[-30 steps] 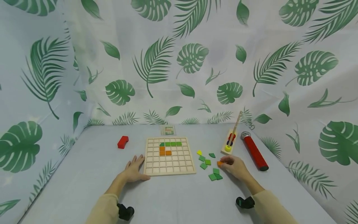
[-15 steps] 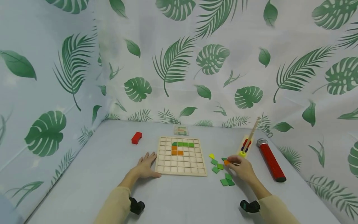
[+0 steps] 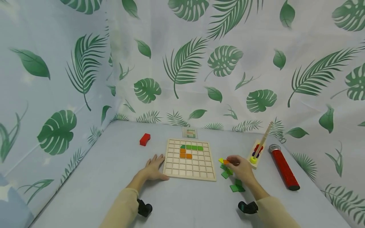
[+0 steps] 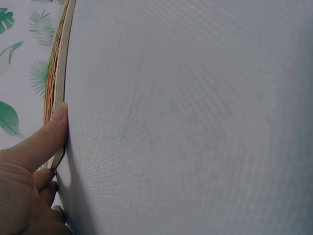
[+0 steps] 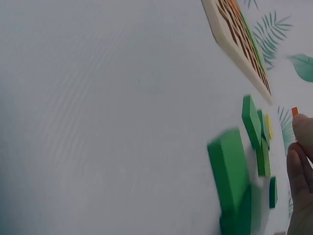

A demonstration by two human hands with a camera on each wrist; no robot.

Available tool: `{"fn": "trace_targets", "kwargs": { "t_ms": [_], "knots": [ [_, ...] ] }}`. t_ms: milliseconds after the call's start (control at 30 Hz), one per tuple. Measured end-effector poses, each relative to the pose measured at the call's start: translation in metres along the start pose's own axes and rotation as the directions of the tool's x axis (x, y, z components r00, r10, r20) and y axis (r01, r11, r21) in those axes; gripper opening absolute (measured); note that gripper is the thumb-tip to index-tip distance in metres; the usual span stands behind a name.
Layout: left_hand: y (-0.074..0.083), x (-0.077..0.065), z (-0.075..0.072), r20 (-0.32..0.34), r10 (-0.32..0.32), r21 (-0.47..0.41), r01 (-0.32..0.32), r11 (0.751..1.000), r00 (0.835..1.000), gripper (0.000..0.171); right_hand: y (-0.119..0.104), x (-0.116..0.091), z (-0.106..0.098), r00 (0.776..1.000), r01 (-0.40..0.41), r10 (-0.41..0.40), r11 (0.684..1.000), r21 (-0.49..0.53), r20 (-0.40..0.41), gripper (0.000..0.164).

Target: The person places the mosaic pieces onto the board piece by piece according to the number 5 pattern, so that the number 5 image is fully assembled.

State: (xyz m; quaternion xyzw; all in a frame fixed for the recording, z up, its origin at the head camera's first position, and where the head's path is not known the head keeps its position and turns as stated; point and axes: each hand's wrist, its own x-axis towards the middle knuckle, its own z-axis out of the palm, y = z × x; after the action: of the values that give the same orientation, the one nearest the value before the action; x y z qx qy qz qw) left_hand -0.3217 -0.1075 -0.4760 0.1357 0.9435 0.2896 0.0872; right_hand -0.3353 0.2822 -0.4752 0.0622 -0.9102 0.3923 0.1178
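A wooden grid board lies on the table with a row of green tiles and a few orange tiles set in its cells. My left hand rests at the board's near left corner, fingers spread along its side. In the left wrist view the thumb touches the board's edge. Right of the board, my right hand pinches an orange tile between thumb and fingers, beside a yellow piece. Loose green tiles lie under and near that hand, partly covered by it.
Behind the board lies a small pattern card. A red arch block sits at the back left. To the right stand a wooden peg stacker with coloured pieces and a red microphone. A leaf-print curtain hangs behind the table.
The head view has turned left, shifting the scene rightward. My right hand has carried the orange tile left, over the loose tiles toward the yellow piece. The left hand stays at the board's corner.
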Motion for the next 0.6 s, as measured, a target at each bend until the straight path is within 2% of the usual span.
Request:
{"fn": "trace_targets", "kwargs": {
  "t_ms": [167, 400, 600],
  "knots": [
    [0.001, 0.0, 0.0, -0.003, 0.003, -0.001, -0.003, 1.0, 1.0, 0.094, -0.012, 0.009, 0.018, 0.998, 0.055, -0.055, 0.998, 0.012, -0.015, 0.026],
    [-0.002, -0.001, -0.001, -0.009, 0.004, -0.005, -0.004, 1.0, 1.0, 0.094, -0.034, 0.023, 0.046, 0.998, 0.058, -0.057, 0.997, 0.055, -0.025, 0.025],
    [-0.002, 0.001, 0.001, -0.005, 0.026, -0.014, -0.026, 1.0, 1.0, 0.093, -0.041, 0.026, 0.062, 0.998, 0.061, -0.059, 0.996, 0.061, -0.02, 0.024]
  ]
}}
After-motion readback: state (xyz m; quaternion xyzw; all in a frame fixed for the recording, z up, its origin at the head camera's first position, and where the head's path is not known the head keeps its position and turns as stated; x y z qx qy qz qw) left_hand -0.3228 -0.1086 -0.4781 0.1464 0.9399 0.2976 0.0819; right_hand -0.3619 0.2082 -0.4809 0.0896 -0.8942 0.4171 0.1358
